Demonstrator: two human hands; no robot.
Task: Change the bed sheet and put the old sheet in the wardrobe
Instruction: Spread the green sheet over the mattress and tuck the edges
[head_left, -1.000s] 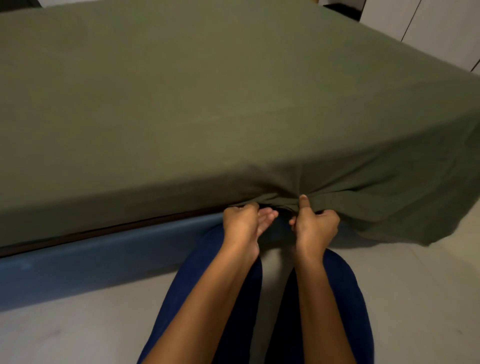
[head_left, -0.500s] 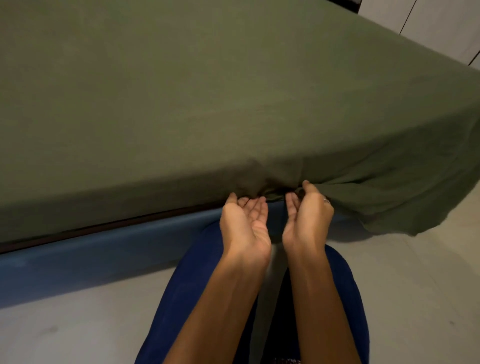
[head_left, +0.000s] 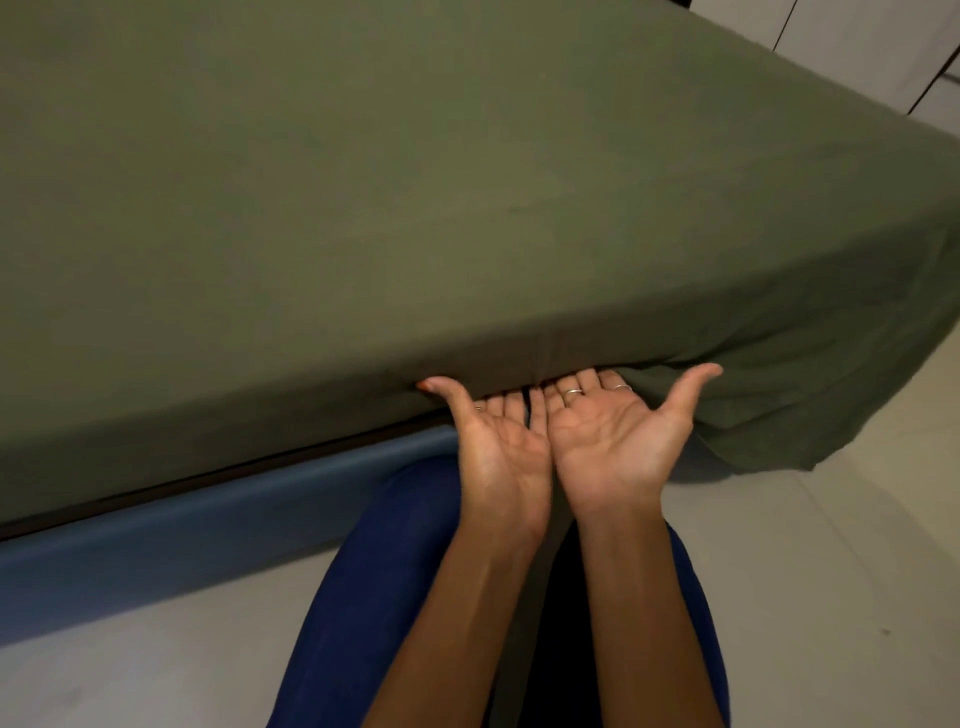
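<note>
An olive-green sheet (head_left: 415, 197) covers the whole mattress and is smooth on top. Its near right corner (head_left: 810, 405) hangs loose over the bed's side towards the floor. My left hand (head_left: 498, 447) and my right hand (head_left: 618, 436) lie side by side, palms up, at the mattress's lower front edge. Their straight fingers are pushed under the mattress with the sheet's hem, so the fingertips are hidden. Both thumbs stick out to the sides. Neither hand grips the cloth.
A blue bed base (head_left: 182, 540) runs under the mattress along the pale floor (head_left: 831, 597). White wardrobe doors (head_left: 872, 47) stand at the back right. My knees in dark blue trousers (head_left: 374, 597) are right against the base.
My hands let go of the bunched hem, turned palms up and slid their fingers under the mattress. The puckered cloth at the edge has flattened.
</note>
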